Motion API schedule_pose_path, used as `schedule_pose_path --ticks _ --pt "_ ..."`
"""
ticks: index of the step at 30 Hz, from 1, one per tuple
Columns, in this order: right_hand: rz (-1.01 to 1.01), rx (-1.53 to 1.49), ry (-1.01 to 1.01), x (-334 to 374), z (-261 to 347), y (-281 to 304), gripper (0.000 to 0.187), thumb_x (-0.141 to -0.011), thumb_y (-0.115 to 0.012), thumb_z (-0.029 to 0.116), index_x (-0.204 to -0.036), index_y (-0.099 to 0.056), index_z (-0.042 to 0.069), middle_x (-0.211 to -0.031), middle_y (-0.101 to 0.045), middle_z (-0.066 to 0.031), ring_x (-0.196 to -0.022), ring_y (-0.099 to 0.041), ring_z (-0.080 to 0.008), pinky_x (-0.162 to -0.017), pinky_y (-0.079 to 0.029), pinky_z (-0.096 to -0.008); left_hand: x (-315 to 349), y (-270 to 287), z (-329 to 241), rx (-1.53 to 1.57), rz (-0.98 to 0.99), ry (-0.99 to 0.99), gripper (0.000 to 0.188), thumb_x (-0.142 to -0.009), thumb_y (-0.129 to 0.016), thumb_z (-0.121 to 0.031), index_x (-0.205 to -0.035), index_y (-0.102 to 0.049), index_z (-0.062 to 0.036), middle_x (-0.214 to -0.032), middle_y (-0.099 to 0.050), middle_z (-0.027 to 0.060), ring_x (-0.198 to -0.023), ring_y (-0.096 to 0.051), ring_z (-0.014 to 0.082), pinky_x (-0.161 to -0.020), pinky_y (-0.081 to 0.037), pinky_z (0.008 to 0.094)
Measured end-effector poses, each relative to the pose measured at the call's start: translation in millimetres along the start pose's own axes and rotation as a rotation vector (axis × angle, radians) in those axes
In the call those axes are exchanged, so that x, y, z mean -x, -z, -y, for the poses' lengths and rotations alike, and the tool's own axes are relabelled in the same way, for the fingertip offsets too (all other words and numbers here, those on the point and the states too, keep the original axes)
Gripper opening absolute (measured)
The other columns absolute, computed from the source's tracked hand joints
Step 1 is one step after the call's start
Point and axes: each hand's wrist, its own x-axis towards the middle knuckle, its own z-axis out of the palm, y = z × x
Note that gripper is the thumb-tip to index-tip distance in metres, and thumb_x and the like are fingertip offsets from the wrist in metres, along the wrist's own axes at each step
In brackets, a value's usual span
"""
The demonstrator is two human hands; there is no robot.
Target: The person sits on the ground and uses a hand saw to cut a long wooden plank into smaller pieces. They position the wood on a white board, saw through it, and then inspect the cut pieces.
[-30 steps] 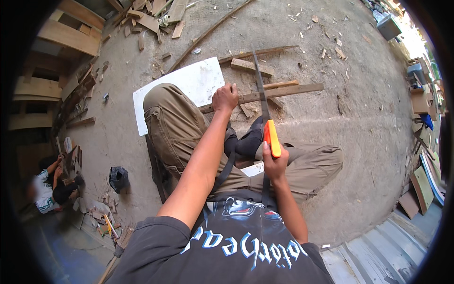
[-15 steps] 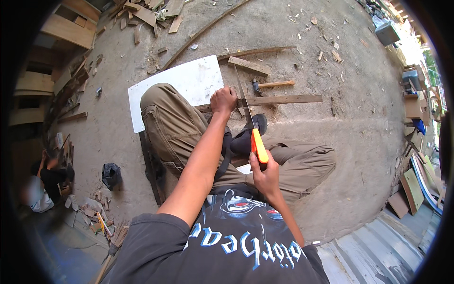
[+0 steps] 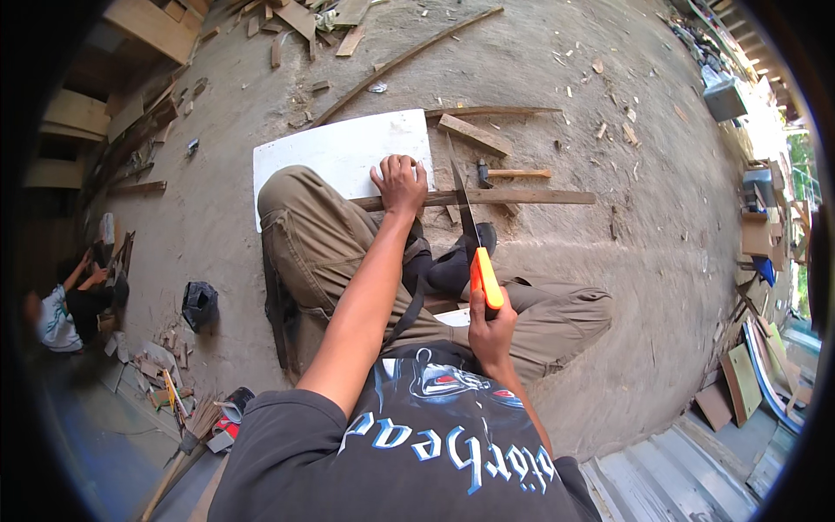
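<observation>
My right hand (image 3: pixel 492 329) is wrapped round the orange-and-yellow handle (image 3: pixel 487 277) of a hand saw. Its long blade (image 3: pixel 464 196) points away from me and crosses a narrow wooden strip (image 3: pixel 539 197). Left of the blade, my left hand (image 3: pixel 402 184) rests on the strip with bent fingers reaching over its far side, holding it. Beneath those fingers lies a white board (image 3: pixel 339 143), partly covered by my left knee. The strip's left part runs under my hand, beside my leg. Just beyond the strip, right of the blade, is a hammer (image 3: pixel 517 173) with a wooden handle.
Past the hammer lie a short wood block (image 3: pixel 474 134) and a long thin batten (image 3: pixel 404 61). Wood offcuts (image 3: pixel 300 22) are heaped farther off. At left are a black bag (image 3: pixel 200 304) and another person (image 3: pixel 74 304) sitting. Panels (image 3: pixel 744 383) lean at right.
The whole view has shifted slightly. My left hand has gone from a tight fist to looser, more spread fingers, a little farther left on the strip. The saw still crosses the strip.
</observation>
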Motion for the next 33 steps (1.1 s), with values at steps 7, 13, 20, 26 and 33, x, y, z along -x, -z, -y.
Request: schedule_pose_path --ticks 7,13,20,26,33 --pt "-0.01 -0.005 0.021 -42.1 5.1 -28.6 0.025 -0.097 -0.068 0.023 -0.094 -0.06 0.0 -0.065 -0.059 -0.0104 -0.056 -0.055 -0.0155 -0.055 -0.045 -0.0323 -52.3 -7.2 10.7 -0.078 -0.001 0.038 0.031 -0.089 -0.059 -0.036 -0.102 -0.063 -0.0078 -0.121 -0.055 0.011 -0.13 -0.043 0.0291 -0.113 -0.016 0.0692" --pt "0.037 0.098 0.036 -79.1 22.2 -34.2 0.022 -0.096 -0.068 0.018 -0.088 -0.057 0.001 -0.061 -0.054 -0.0093 -0.054 -0.052 -0.0153 -0.054 -0.044 -0.0318 -84.5 1.5 20.0 -0.066 -0.053 0.161 0.044 -0.091 -0.06 -0.038 -0.12 -0.057 -0.0047 -0.135 -0.048 0.0166 -0.143 -0.028 0.0352 -0.113 -0.005 0.074" --pt "0.216 0.119 -0.206 -113.7 69.8 -17.8 0.021 -0.09 -0.071 0.011 -0.081 -0.056 0.0 -0.059 -0.055 -0.0089 -0.049 -0.055 -0.0168 -0.05 -0.044 -0.0321 -80.6 1.7 21.2 -0.068 0.122 0.23 0.058 -0.098 -0.048 -0.044 -0.139 -0.047 -0.0034 -0.156 -0.032 0.0213 -0.149 -0.022 0.0371 -0.118 -0.006 0.0654" --pt "0.234 0.234 -0.352 -146.4 120.7 -34.1 0.022 -0.089 -0.073 0.013 -0.08 -0.057 0.001 -0.058 -0.055 -0.009 -0.048 -0.056 -0.02 -0.05 -0.045 -0.0343 -82.0 9.1 19.3 0.018 0.185 0.139 0.038 -0.096 -0.052 -0.033 -0.124 -0.06 -0.0084 -0.146 -0.048 0.0127 -0.142 -0.037 0.0294 -0.119 -0.01 0.062" --pt "0.242 0.229 -0.409 -150.5 136.2 -49.1 0.024 -0.093 -0.071 0.016 -0.082 -0.056 0.001 -0.059 -0.051 -0.0099 -0.051 -0.047 -0.017 -0.052 -0.043 -0.0328 -84.2 33.0 6.2 -0.069 0.185 0.139 0.054 -0.087 -0.061 -0.026 -0.135 -0.047 -0.0079 -0.15 -0.039 0.0146 -0.146 -0.027 0.0344 -0.119 -0.004 0.0634"
